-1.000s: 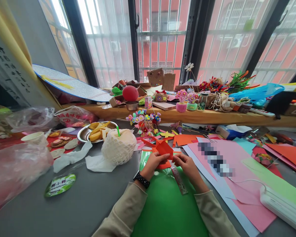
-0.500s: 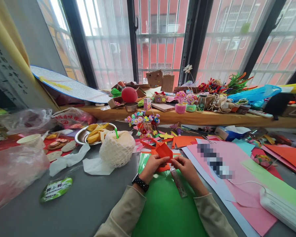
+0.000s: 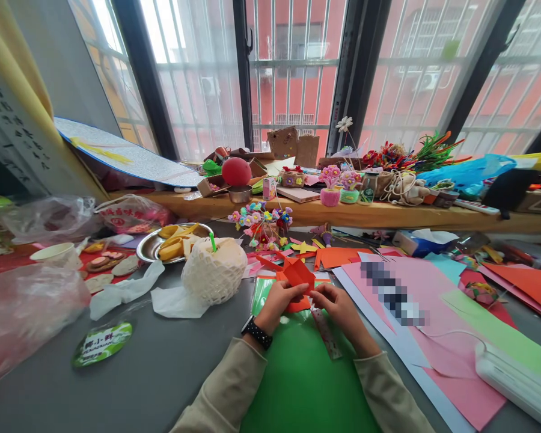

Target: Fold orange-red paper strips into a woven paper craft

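My left hand [image 3: 277, 304] and my right hand [image 3: 338, 307] meet over a green sheet of paper [image 3: 304, 379] on the grey table. Both pinch a folded orange-red paper piece [image 3: 297, 275] that stands up between the fingertips. A black watch sits on my left wrist. A clear ruler [image 3: 327, 331] lies just under my right hand. More orange paper scraps lie behind the folded piece.
Left of my hands sits a fruit in white foam net [image 3: 214, 270], a metal plate of banana peels [image 3: 174, 243] and plastic bags [image 3: 27, 307]. Pink, green and orange sheets [image 3: 437, 325] and a white device [image 3: 518, 376] lie right. A wooden shelf [image 3: 342, 210] holds paper flowers and crafts.
The view has shifted slightly. My hands have drawn a little closer together on the orange-red paper; otherwise they stay in place.
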